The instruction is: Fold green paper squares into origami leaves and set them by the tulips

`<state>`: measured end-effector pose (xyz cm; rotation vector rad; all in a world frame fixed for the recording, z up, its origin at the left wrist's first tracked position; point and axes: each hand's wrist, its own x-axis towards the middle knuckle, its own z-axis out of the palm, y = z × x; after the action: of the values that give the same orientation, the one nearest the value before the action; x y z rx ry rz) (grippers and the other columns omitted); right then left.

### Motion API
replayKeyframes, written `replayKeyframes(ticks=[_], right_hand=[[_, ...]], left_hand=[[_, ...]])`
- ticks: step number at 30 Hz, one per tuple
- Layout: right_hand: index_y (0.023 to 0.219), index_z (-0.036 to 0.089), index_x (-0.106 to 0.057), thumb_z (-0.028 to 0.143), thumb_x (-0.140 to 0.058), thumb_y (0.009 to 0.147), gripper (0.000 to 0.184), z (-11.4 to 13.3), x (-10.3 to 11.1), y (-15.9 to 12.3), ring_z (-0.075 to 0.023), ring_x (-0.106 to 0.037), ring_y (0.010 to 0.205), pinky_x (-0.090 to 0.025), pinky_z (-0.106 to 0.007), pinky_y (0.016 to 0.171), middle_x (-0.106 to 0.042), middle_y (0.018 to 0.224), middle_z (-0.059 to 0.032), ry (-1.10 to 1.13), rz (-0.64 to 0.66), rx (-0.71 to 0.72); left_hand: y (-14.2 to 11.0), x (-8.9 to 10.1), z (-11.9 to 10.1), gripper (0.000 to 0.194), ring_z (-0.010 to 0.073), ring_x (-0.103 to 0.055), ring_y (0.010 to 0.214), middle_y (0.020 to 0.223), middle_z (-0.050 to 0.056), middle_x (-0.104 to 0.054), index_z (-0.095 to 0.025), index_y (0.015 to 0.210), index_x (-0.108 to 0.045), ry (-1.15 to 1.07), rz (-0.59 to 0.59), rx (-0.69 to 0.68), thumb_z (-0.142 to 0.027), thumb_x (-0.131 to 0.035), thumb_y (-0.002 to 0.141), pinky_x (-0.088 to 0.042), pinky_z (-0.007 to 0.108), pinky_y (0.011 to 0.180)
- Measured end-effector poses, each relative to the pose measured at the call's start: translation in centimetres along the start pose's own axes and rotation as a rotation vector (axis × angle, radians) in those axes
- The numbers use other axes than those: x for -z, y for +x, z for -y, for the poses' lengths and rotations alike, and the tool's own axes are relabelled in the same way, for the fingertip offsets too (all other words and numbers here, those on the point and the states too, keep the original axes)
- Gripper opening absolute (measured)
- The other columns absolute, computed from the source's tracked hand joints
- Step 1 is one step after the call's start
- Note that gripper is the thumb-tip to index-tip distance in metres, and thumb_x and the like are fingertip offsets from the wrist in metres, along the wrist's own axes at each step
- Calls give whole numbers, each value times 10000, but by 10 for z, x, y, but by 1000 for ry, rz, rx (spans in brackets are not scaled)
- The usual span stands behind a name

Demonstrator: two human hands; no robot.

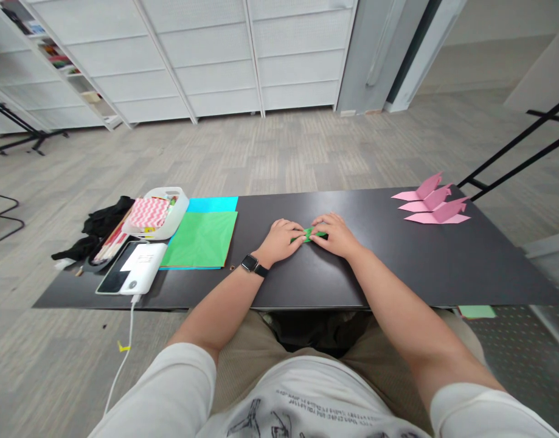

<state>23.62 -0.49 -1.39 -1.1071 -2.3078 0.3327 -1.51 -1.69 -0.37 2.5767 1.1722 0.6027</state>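
Note:
A small folded piece of green paper lies on the dark table in front of me, mostly covered by my fingers. My left hand, with a black watch on the wrist, presses its fingertips on the paper's left end. On the right end, my right hand holds the paper down with closed fingers. Only the middle of the paper shows between the two hands, so its full shape is hidden.
Several pink origami birds stand at the table's right end. On the left lie green paper sheets over blue ones, a white basket, a phone and a white power bank with a cable.

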Motion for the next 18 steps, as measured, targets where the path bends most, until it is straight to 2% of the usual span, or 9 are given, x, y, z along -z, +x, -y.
replayKeyframes(ticks=[10,18], right_hand=[[917,287,-763,388,-667,990,157,1,-4,-1,-282,-633,1218,-273,-649,1264,-705,1235,-62,-33,-35,-43],[880,283,-759,377,-707,954,131,-2,-7,-2,-290,-613,1221,-258,-670,1269,-699,1228,-59,-66,-35,-62]], left_hand=[[-2,-2,2,309,230,-618,1167,1276,14,-768,-326,1200,-814,18,1,6,-363,-524,1100,-391,478,1164],[-2,-3,3,249,224,-632,1163,1272,-2,-777,-326,1171,-820,19,-20,1,-389,-601,1070,-381,474,1162]])
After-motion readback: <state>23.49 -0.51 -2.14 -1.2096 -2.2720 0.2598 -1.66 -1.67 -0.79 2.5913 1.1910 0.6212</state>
